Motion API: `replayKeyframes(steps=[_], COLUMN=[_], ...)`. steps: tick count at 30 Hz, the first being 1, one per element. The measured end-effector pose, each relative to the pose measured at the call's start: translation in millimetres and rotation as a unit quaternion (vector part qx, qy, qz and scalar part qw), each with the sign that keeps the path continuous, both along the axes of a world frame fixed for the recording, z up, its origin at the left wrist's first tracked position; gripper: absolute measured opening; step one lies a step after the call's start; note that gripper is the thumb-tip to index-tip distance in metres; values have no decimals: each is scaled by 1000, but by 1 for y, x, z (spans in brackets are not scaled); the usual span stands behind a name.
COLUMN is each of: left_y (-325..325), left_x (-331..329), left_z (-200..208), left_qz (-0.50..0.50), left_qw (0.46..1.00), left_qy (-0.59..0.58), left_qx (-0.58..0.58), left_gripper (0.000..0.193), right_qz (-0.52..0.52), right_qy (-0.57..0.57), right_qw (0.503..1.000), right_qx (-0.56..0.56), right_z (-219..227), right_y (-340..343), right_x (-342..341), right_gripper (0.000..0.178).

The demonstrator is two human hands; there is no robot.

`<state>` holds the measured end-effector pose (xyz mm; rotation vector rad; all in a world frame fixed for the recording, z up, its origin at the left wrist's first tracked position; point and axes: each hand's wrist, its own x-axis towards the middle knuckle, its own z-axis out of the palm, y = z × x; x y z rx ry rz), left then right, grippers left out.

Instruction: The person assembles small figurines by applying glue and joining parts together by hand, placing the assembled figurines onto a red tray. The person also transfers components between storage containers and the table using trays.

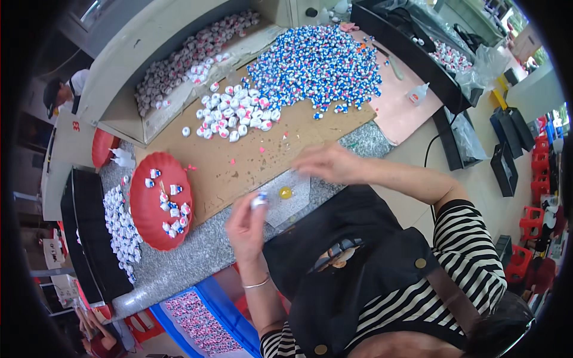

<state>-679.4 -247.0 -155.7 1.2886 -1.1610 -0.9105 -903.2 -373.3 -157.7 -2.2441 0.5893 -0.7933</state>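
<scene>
My left hand [246, 227] pinches a small white-and-blue figurine piece [260, 200] between thumb and fingertips, just above the near edge of the table. To its right lies a pale sheet [296, 206] with a round yellow blob [285, 193] on it. Over the far side of that sheet is my right hand [331, 163], its fingers drawn together and pointing left. Motion blurs its fingertips, and whatever they hold is too small to name. Beyond my hands, white round pieces with red marks [233, 113] lie in a pile beside a larger heap of small blue-and-white pieces [316, 68].
A red scalloped tray [140, 203] with several assembled pieces stands at the left, beside more white-and-blue pieces [121, 227] and a black bin [89, 232]. A small white bottle [418, 93] stands at the far right. Below the table's edge is a blue crate [224, 310] of small pieces.
</scene>
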Motion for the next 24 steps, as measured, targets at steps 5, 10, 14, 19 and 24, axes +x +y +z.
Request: replayKeyframes(steps=[5,10,14,19,24], left_y=[14,-8,-75,-145,-150], left_x=[93,95,39,24,28], left_z=[27,23,24,-5,-20], left_qz=[220,318,108,76,75], left_qw=[910,775,922,876,839], left_qy=[-352,-540,-369,-475,-538], left_qx=[-14,-79,-40,-42,-19], left_gripper=[23,29,29,22,23], right_qz=[-160,-92,-126,-117,-108], right_qy=[121,268,281,102,118], right_qw=[956,940,923,987,969], right_qx=[-214,-188,-230,-42,-186], right_z=[-25,-16,-14,6,-17], right_y=[-84,-105,-96,-64,-55], right_x=[-46,-33,-29,-21,-27], right_gripper=[13,10,9,11,14])
